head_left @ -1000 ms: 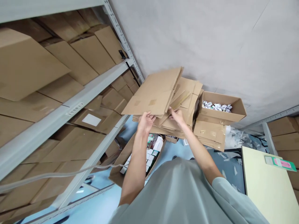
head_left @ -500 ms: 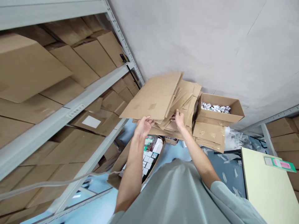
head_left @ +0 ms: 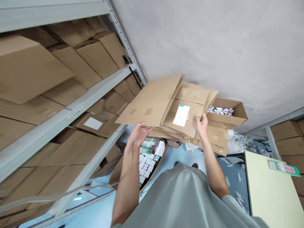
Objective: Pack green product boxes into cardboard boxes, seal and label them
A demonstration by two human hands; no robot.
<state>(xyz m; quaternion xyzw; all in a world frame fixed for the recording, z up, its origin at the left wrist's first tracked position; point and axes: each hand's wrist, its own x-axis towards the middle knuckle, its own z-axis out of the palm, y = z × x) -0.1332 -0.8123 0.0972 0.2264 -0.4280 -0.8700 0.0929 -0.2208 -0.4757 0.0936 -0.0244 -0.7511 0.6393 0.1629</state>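
Note:
My left hand [head_left: 139,133] grips the near edge of some flattened cardboard boxes [head_left: 149,103], tilted up at the left of a stack. To their right lies another flattened cardboard box [head_left: 172,117] with a white label [head_left: 181,115] on its face. My right hand [head_left: 202,124] is closed on the right edge of that labelled box, its fingers pinching the board. More flattened cardboard shows under both, its lower layers partly hidden. Behind my right hand stands an open carton [head_left: 228,118] holding crumpled white pieces.
Shelving [head_left: 99,85] loaded with cartons lines the left side. Below the stack is an open box [head_left: 154,172] of small white boxes. At right is a pale table [head_left: 270,190] bearing a green and pink package [head_left: 284,168]. A cable [head_left: 42,199] crosses the lower left.
My right hand has moved right, drawing the labelled flattened box out into view. My left hand has shifted slightly left and down with the upper flattened boxes.

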